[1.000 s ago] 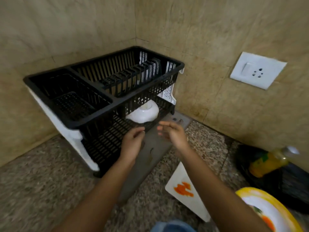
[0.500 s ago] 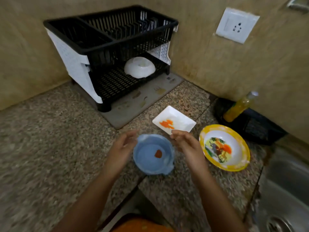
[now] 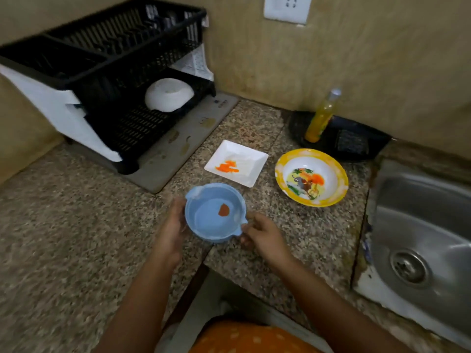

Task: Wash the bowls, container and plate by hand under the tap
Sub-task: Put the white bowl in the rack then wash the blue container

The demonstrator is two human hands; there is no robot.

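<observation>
A blue container with a red-orange smear inside sits on the granite counter, between my hands. My left hand cups its left wall with curled fingers. My right hand pinches the small tab handle on its right rim. Behind it lies a white square plate smeared orange. A yellow-rimmed bowl with a printed picture stands to the right. A white bowl lies upside down on the lower shelf of the black dish rack.
The steel sink with its drain is at the right edge; the tap is out of view. A yellow bottle stands on a black tray by the wall. A grey drip mat lies under the rack. A wall socket is above.
The view swung down and right from the rack to the counter. Both hands came back from the rack and closed on the blue container.
</observation>
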